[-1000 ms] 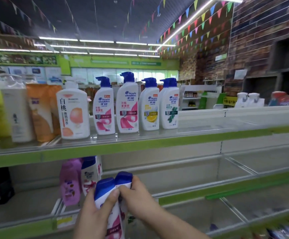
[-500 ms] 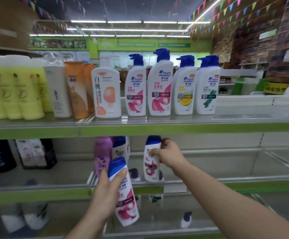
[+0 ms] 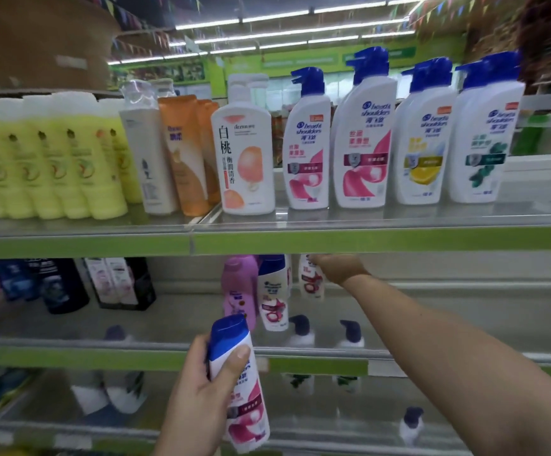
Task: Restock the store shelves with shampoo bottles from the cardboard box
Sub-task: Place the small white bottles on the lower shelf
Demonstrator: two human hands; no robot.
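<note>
My left hand grips a white shampoo bottle with a blue cap and pink label, held upright in front of the middle shelf's green edge. My right hand reaches deep into the middle shelf and holds the top of a second white and pink bottle standing there; its cap is hidden behind the upper shelf edge. Just left of it stand a matching blue-capped bottle and a pink bottle. The cardboard box is out of view.
The top shelf carries several blue-pump bottles, a peach bottle, orange bottles and yellow ones. Dark bottles stand at the middle shelf's left. Pump bottles show through the glass on the shelf below.
My right hand has carried its bottle further back onto the middle shelf, beside the bottle standing there. My left hand keeps its bottle low in front. The view has moved closer and to the left.
</note>
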